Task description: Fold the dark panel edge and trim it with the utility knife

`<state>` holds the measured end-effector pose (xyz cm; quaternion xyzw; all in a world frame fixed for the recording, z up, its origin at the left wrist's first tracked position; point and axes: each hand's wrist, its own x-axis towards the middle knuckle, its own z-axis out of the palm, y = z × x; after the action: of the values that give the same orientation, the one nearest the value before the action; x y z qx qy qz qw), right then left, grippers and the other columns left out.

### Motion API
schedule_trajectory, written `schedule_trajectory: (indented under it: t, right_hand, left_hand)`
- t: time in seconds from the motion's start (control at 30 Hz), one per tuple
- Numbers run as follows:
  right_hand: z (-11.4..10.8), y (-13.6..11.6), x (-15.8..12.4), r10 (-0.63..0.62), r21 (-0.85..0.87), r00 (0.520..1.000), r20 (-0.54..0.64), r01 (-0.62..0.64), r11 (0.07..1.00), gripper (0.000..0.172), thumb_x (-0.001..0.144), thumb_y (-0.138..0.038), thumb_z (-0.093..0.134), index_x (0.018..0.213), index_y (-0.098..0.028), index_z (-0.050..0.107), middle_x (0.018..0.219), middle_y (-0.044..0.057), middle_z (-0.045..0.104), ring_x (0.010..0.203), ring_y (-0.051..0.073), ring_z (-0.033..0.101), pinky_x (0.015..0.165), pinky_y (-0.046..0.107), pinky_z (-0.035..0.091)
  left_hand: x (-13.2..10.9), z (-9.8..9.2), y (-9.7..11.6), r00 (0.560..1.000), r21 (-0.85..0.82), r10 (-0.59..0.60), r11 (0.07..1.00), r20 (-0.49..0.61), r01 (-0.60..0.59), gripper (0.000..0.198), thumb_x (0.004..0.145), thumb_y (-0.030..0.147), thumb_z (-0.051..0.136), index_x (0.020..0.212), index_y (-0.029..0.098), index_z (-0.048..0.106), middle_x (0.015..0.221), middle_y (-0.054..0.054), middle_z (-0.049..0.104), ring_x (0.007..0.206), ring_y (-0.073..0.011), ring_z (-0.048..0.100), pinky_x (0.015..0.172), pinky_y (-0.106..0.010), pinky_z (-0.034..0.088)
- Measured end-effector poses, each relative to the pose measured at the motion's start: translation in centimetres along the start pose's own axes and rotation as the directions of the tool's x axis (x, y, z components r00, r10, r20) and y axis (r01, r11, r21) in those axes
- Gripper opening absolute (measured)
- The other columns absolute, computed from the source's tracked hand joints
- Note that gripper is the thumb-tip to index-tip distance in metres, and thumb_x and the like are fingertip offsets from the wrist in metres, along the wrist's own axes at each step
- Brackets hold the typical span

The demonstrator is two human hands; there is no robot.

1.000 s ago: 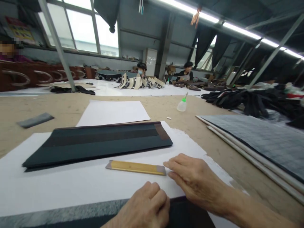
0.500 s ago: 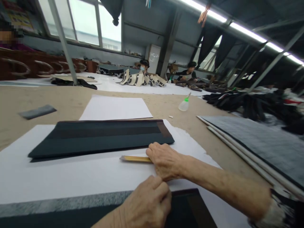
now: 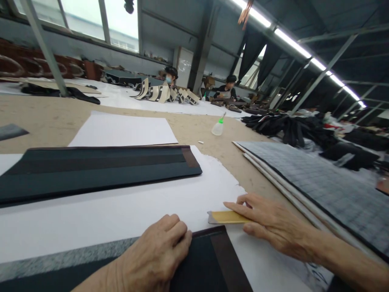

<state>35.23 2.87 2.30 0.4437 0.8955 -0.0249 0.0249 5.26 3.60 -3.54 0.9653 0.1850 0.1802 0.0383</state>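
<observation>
My left hand (image 3: 158, 247) is closed at the upper edge of a dark fabric panel (image 3: 202, 259) in the foreground. A grey fuzzy strip (image 3: 69, 253) runs along that edge, left of the fingers, and a brown band (image 3: 226, 259) crosses the panel's right end. Between thumb and fingers, my right hand (image 3: 270, 223) grips a flat yellow tool with a grey end (image 3: 229, 217). This tool lies just beyond the panel's upper right corner, over white paper (image 3: 194, 194). Farther back rests a second dark panel (image 3: 100, 174), flat and untouched.
A clear squeeze bottle with a green cap (image 3: 218, 127) stands on the tan table (image 3: 188, 125), near a small white piece (image 3: 201, 142). Grey sheets (image 3: 291, 174) are stacked at right. A white sheet (image 3: 124, 129) lies farther back. Two people sit beyond.
My right hand has moved right with the yellow tool, away from my left hand. The left hand stays on the panel's edge. The whole view has shifted to the right.
</observation>
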Motion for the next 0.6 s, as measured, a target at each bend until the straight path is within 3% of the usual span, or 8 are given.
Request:
schedule_trajectory:
  t: [0.2, 0.4, 0.6]
  right_hand:
    - [1.8, 1.4, -1.9, -0.033, 0.029, 0.996, -0.089, 0.035, 0.999, 0.037, 0.093, -0.031, 0.042, 0.129, -0.041, 0.050, 0.106, 0.006, 0.049, 0.080, 0.017, 0.056, 0.068, 0.032, 0.047]
    - [2.0, 0.6, 0.4, -0.148, 0.034, 0.985, -0.093, 0.152, 0.988, 0.040, 0.093, -0.030, 0.045, 0.131, -0.039, 0.048, 0.098, 0.007, 0.048, 0.081, 0.018, 0.053, 0.069, 0.033, 0.045]
    - [1.6, -0.9, 3.1, -0.250, 0.061, 0.967, -0.048, 0.253, 0.966, 0.039, 0.093, -0.030, 0.046, 0.131, -0.036, 0.048, 0.094, 0.007, 0.046, 0.081, 0.018, 0.048, 0.067, 0.030, 0.040]
  left_hand:
    - [0.2, -0.3, 0.0, 1.000, -0.005, 0.018, 1.000, 0.023, -0.018, 0.044, 0.072, 0.006, 0.049, 0.115, 0.007, 0.044, 0.092, -0.010, 0.051, 0.074, -0.0218, 0.042, 0.064, -0.034, 0.041]
    - [0.3, -0.9, 0.2, 0.996, 0.029, 0.004, 1.000, 0.086, -0.007, 0.043, 0.074, 0.001, 0.043, 0.117, 0.007, 0.044, 0.091, -0.009, 0.051, 0.074, -0.0219, 0.042, 0.065, -0.035, 0.040]
    - [0.4, -1.1, 0.4, 0.996, 0.032, 0.022, 0.999, 0.081, -0.025, 0.039, 0.079, -0.001, 0.035, 0.116, 0.005, 0.044, 0.090, -0.009, 0.053, 0.074, -0.0221, 0.043, 0.064, -0.034, 0.041]
